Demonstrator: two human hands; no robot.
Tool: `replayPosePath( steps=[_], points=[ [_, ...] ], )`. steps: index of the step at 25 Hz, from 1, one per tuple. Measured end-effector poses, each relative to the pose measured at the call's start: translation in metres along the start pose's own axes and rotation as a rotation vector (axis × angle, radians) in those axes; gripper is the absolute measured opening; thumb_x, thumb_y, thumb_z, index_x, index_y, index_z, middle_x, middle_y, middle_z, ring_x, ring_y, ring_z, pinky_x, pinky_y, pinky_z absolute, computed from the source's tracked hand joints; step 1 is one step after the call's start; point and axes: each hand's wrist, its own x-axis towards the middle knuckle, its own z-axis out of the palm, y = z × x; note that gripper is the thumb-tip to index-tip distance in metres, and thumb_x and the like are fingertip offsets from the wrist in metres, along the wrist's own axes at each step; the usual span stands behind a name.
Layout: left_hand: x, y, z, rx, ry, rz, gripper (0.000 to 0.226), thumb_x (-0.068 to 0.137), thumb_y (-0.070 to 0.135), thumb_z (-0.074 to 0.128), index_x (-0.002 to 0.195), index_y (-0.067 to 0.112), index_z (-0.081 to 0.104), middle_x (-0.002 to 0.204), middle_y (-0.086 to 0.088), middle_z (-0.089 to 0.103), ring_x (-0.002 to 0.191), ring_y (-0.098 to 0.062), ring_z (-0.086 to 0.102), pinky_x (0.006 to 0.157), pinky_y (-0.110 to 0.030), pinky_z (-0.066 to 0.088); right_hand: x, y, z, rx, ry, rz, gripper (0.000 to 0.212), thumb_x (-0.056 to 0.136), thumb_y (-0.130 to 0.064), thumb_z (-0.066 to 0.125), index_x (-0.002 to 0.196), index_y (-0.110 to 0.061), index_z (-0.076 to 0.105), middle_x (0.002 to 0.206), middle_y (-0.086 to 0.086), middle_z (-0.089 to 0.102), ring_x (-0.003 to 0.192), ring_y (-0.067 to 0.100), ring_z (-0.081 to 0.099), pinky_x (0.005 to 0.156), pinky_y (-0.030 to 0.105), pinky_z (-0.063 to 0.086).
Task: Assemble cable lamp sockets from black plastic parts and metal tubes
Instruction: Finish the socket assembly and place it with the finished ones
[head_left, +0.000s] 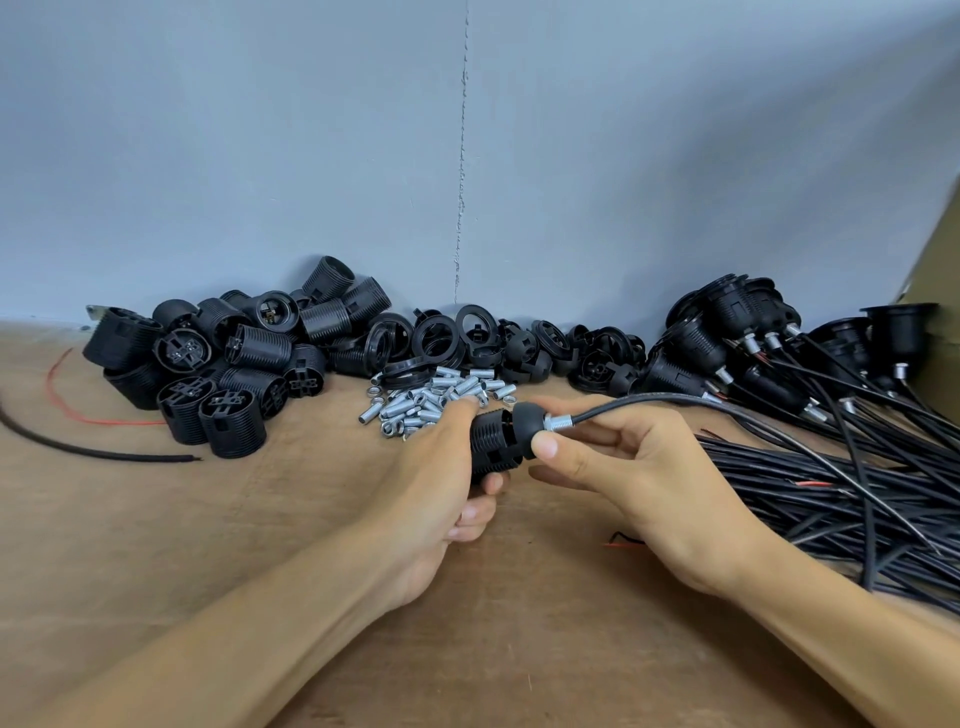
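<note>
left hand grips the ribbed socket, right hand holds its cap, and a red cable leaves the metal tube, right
No: the head view shows the cable leaving the metal tube is black, not red. The rest is right.

Both hands on one socket over brown table (156, 519).
Left hand (436, 483) grips ribbed socket body (496, 441); right hand (644, 467) pinches cap (527, 423) by metal tube (558, 422), cable (675, 400) trailing right. Loose tubes (431, 400) behind.
</note>
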Motion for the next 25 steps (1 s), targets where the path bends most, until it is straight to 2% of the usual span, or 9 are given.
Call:
replayPosePath(
  steps=[3, 5, 8, 11, 16, 20, 22, 23, 25],
  points=[
    [-0.002, 0.002, 0.001, 0.0, 0.002, -0.004, 0.035, 0.108, 0.047, 0.03, 0.111, 0.02, 0.051, 0.061, 0.0, 0.037, 0.039, -0.006, 0.028, 0.038, -0.017, 0.023, 0.001, 0.001, -0.001, -0.003, -0.018, -0.012, 0.038, 0.084, -0.02, 0.072, 0.119, -0.007, 0.07, 0.116, 0.001, 0.075, 0.114, 0.015, 0.068, 0.098, 0.033, 0.055],
    [-0.001, 0.003, 0.001, 0.018, 0.006, -0.009, 0.04, 0.108, 0.047, 0.03, 0.111, 0.015, 0.054, 0.06, 0.0, 0.038, 0.039, -0.006, 0.028, 0.038, -0.017, 0.023, 0.001, 0.001, -0.002, -0.008, -0.029, -0.02, 0.036, 0.085, -0.019, 0.071, 0.119, -0.008, 0.07, 0.116, 0.001, 0.075, 0.115, 0.016, 0.068, 0.099, 0.03, 0.053],
    [0.0, 0.001, 0.002, 0.067, 0.047, -0.011, 0.058, 0.107, 0.046, 0.033, 0.122, -0.005, 0.056, 0.06, 0.001, 0.041, 0.039, -0.006, 0.031, 0.038, -0.017, 0.025, 0.001, 0.002, -0.004, 0.001, -0.076, -0.021, 0.031, 0.088, -0.019, 0.068, 0.118, -0.011, 0.071, 0.117, 0.001, 0.074, 0.116, 0.016, 0.067, 0.099, 0.028, 0.052],
    [0.0, 0.0, 0.002, 0.096, 0.062, -0.015, 0.06, 0.107, 0.046, 0.033, 0.127, -0.006, 0.054, 0.062, -0.002, 0.041, 0.039, -0.007, 0.031, 0.038, -0.018, 0.025, 0.001, 0.001, -0.006, 0.008, -0.096, -0.011, 0.029, 0.09, -0.019, 0.067, 0.117, -0.012, 0.072, 0.117, 0.003, 0.074, 0.115, 0.017, 0.067, 0.1, 0.03, 0.053],
    [0.005, 0.0, 0.007, 0.137, 0.105, -0.058, 0.059, 0.109, 0.046, 0.031, 0.132, -0.003, 0.054, 0.061, -0.001, 0.043, 0.036, -0.005, 0.033, 0.037, -0.018, 0.025, -0.001, -0.004, -0.011, -0.077, -0.112, -0.024, 0.025, 0.092, -0.016, 0.066, 0.116, -0.012, 0.073, 0.114, 0.0, 0.075, 0.111, 0.013, 0.069, 0.092, 0.024, 0.054],
    [0.006, -0.002, 0.007, 0.112, 0.094, -0.062, 0.059, 0.107, 0.048, 0.032, 0.132, 0.001, 0.055, 0.058, 0.001, 0.043, 0.035, -0.005, 0.032, 0.035, -0.017, 0.024, 0.0, -0.005, -0.014, -0.099, -0.11, 0.001, 0.033, 0.092, -0.016, 0.066, 0.123, -0.008, 0.068, 0.118, 0.004, 0.074, 0.117, 0.021, 0.067, 0.101, 0.034, 0.052],
    [0.005, 0.001, 0.003, 0.037, 0.024, -0.068, 0.056, 0.099, 0.06, 0.044, 0.126, 0.015, 0.063, 0.058, 0.003, 0.045, 0.039, -0.007, 0.032, 0.036, -0.019, 0.025, 0.0, -0.007, -0.013, -0.101, -0.128, -0.016, 0.033, 0.092, -0.013, 0.066, 0.124, -0.009, 0.067, 0.118, 0.003, 0.074, 0.116, 0.022, 0.067, 0.102, 0.033, 0.052],
    [0.004, 0.002, 0.0, 0.005, -0.018, -0.061, 0.055, 0.09, 0.067, 0.056, 0.12, 0.022, 0.068, 0.06, 0.003, 0.047, 0.041, -0.008, 0.034, 0.037, -0.02, 0.027, 0.001, -0.008, -0.012, -0.102, -0.138, -0.024, 0.033, 0.092, -0.011, 0.066, 0.125, -0.009, 0.067, 0.119, 0.003, 0.073, 0.116, 0.021, 0.067, 0.102, 0.032, 0.052],
    [0.004, 0.001, -0.004, -0.038, -0.077, -0.015, 0.059, 0.068, 0.064, 0.082, 0.109, 0.024, 0.07, 0.065, 0.004, 0.052, 0.046, -0.009, 0.04, 0.039, -0.02, 0.031, 0.002, -0.007, -0.011, -0.106, -0.128, -0.022, 0.037, 0.092, -0.008, 0.066, 0.129, -0.009, 0.064, 0.123, 0.002, 0.072, 0.118, 0.018, 0.066, 0.104, 0.03, 0.05]
  ],
)
